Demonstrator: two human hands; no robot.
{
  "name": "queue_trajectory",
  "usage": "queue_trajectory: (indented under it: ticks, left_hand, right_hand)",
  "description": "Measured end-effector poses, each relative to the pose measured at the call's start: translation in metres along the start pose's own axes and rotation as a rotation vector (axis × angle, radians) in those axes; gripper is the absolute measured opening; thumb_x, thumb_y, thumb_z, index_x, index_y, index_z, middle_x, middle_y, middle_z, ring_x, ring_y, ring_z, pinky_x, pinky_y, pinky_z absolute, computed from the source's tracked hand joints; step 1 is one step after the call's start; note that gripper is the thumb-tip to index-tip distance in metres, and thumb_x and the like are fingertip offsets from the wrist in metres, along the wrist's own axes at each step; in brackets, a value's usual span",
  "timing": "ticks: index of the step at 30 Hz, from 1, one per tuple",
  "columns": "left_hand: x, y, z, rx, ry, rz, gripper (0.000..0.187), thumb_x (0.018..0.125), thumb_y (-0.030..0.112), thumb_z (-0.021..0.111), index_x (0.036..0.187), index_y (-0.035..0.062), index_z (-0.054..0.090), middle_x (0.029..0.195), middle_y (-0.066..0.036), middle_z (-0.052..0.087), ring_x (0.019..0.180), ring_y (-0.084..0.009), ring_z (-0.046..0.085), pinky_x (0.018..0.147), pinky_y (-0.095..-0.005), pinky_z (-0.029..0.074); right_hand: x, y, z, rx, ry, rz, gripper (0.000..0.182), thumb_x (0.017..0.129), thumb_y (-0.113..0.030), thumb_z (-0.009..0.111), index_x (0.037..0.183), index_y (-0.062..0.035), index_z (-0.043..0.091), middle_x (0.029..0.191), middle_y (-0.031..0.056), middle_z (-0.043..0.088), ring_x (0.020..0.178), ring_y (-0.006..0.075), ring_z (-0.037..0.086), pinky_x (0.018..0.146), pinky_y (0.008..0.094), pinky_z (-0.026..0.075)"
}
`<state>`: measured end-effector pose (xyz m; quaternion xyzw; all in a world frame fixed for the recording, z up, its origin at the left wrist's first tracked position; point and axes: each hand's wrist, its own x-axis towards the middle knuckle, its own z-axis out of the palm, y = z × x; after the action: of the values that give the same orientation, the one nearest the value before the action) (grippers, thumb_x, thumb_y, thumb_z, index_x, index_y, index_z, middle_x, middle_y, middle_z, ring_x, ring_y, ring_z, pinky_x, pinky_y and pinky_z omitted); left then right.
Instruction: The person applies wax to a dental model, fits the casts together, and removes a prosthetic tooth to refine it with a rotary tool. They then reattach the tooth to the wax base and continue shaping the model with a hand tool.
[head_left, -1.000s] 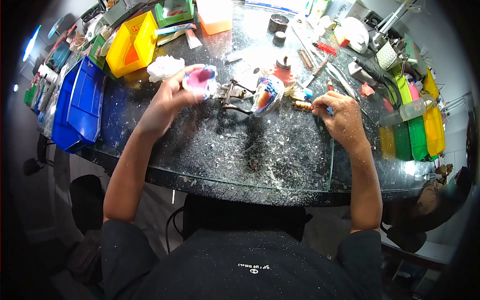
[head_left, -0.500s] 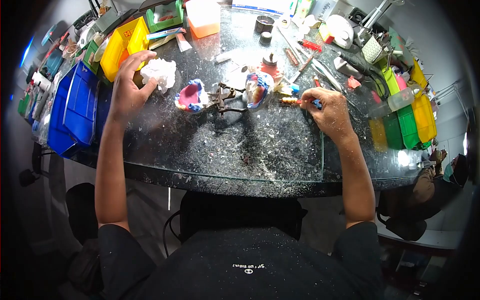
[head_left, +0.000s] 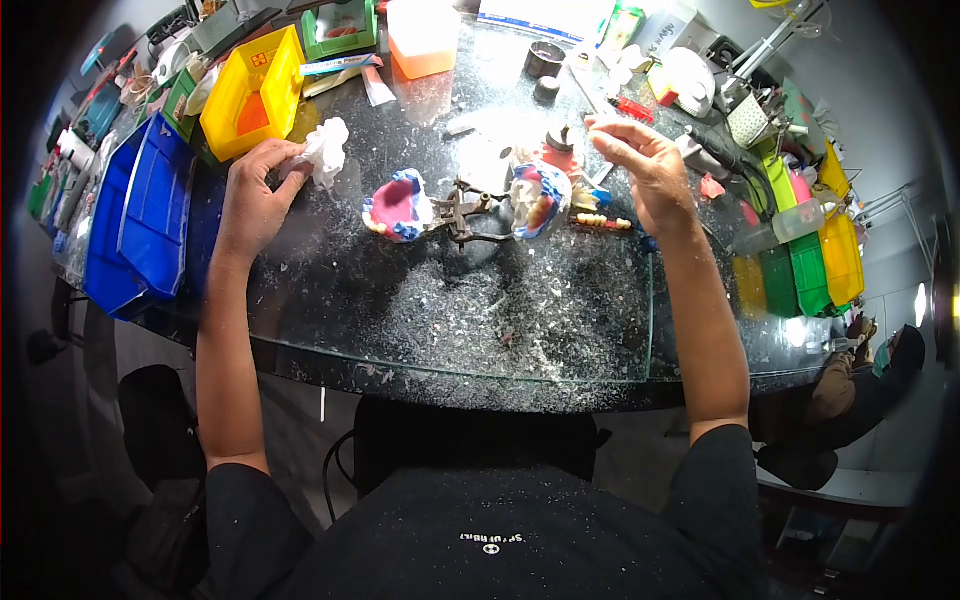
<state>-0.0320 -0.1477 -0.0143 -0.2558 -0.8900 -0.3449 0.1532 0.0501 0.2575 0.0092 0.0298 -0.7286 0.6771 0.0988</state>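
On the left, my left hand (head_left: pixel 258 195) pinches the edge of a crumpled white tissue (head_left: pixel 326 152) between thumb and fingers. My right hand (head_left: pixel 648 170) hovers over slim tools at the right, thumb and forefinger stretched out and a little apart; I see nothing between them. Its fingertips are close to a thin tool (head_left: pixel 588 88), partly hidden by the hand. Between the hands lies an opened metal articulator (head_left: pixel 466 208). A dental model with pink and blue material (head_left: pixel 397 205) is on its left side, and a model with teeth (head_left: pixel 541 202) on its right. A strip of artificial teeth (head_left: pixel 603 221) lies nearby.
Blue (head_left: pixel 140 225) and yellow (head_left: pixel 255 95) bins stand at the left. An orange-filled container (head_left: pixel 422 45) and a black cup (head_left: pixel 545 60) are behind. Green and yellow bins (head_left: pixel 842 240) and a clear bottle (head_left: pixel 785 228) stand right. White shavings cover the dark bench (head_left: pixel 460 330).
My right hand has left the strip of teeth and moved up and away toward the tools, its fingers loosening. My left hand has closed on the tissue. The view has shifted slightly.
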Motion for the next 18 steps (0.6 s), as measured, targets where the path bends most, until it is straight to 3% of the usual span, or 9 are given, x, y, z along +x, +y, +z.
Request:
queue_trajectory:
  ticks: [6, 15, 18]
  left_hand:
    - [0.000, 0.001, -0.004, -0.008, 0.009, -0.007, 0.018, 0.083, 0.001, 0.065, 0.100, -0.0046, 0.064, 0.096, -0.010, 0.065, 0.088, -0.0164, 0.062, 0.082, -0.0270, 0.047]
    - [-0.001, 0.005, -0.003, -0.081, 0.024, -0.035, 0.018, 0.087, 0.008, 0.065, 0.102, -0.0017, 0.066, 0.098, -0.008, 0.066, 0.088, -0.0124, 0.061, 0.080, -0.0254, 0.048]
    - [-0.004, 0.012, -0.001, -0.276, 0.089, -0.040, 0.024, 0.087, 0.012, 0.066, 0.105, -0.0034, 0.065, 0.094, -0.007, 0.067, 0.084, -0.0086, 0.060, 0.079, -0.0243, 0.049]
  right_hand:
    - [0.011, 0.011, 0.008, 0.118, 0.028, 0.088, 0.024, 0.081, -0.015, 0.072, 0.101, -0.0023, 0.069, 0.104, 0.0069, 0.068, 0.097, 0.0105, 0.055, 0.085, 0.0262, 0.036]
    - [0.011, 0.011, 0.012, 0.150, 0.025, 0.078, 0.025, 0.082, -0.016, 0.070, 0.103, -0.0025, 0.068, 0.106, 0.0066, 0.067, 0.098, 0.0116, 0.057, 0.089, 0.0277, 0.037]
    - [0.013, 0.013, 0.012, 0.152, 0.037, 0.077, 0.025, 0.082, -0.016, 0.070, 0.103, -0.0021, 0.068, 0.105, 0.0068, 0.067, 0.097, 0.0117, 0.057, 0.089, 0.0279, 0.037]
